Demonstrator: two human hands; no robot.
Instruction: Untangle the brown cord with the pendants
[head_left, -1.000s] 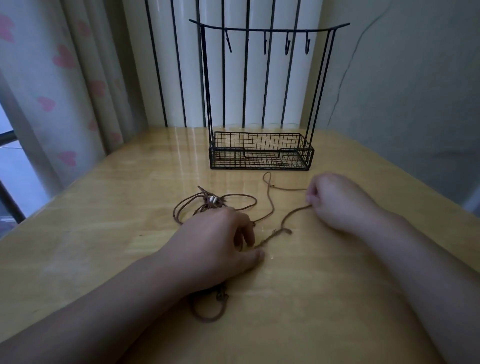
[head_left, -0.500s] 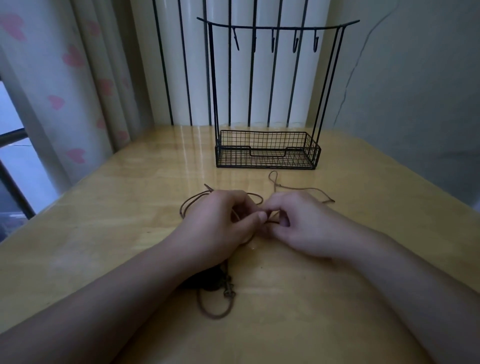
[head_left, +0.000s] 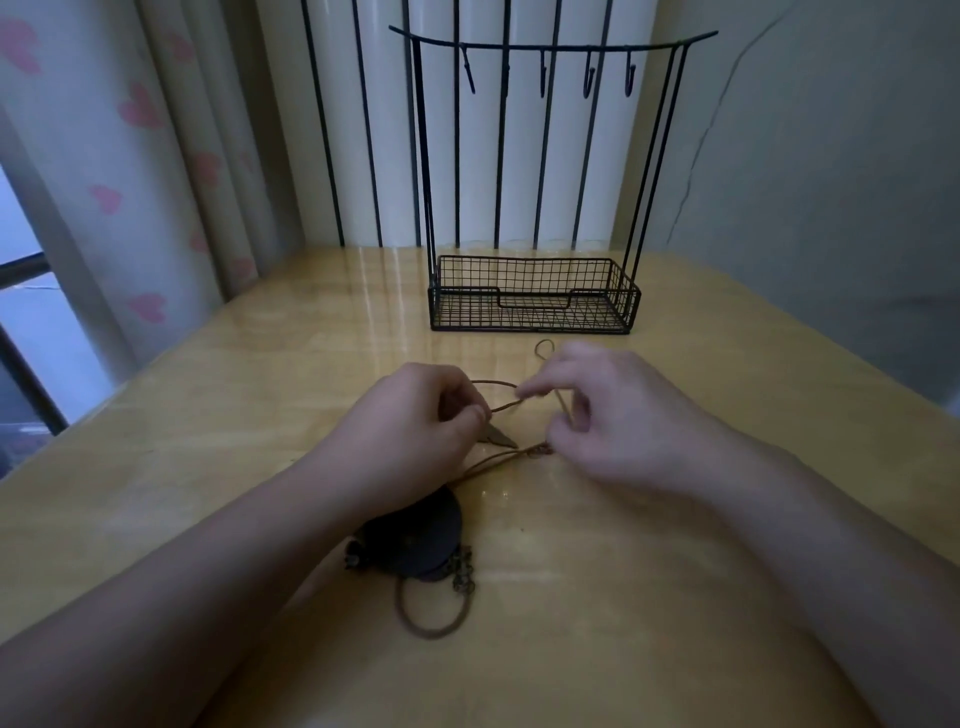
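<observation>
The brown cord (head_left: 503, 406) runs between both hands over the middle of the wooden table (head_left: 675, 597). My left hand (head_left: 415, 441) pinches one strand between thumb and curled fingers. My right hand (head_left: 608, 415) pinches another strand a little to the right, and a small loop of cord sticks out beyond it. A leaf-shaped metal pendant (head_left: 500, 439) hangs just under my left fingers. A dark round pendant (head_left: 415, 535) lies under my left wrist, with a small chain and a loop of cord (head_left: 431, 618) below it.
A black wire rack (head_left: 530, 301) with a low mesh basket and a hook bar stands at the table's far side. Behind it are vertical black bars and a white wall. A curtain with pink hearts (head_left: 140, 171) hangs at the left.
My right hand came in from the right to meet the left hand at the tangle. Both hands now hold strands raised a little apart, and the dark round pendant shows under my left wrist.
</observation>
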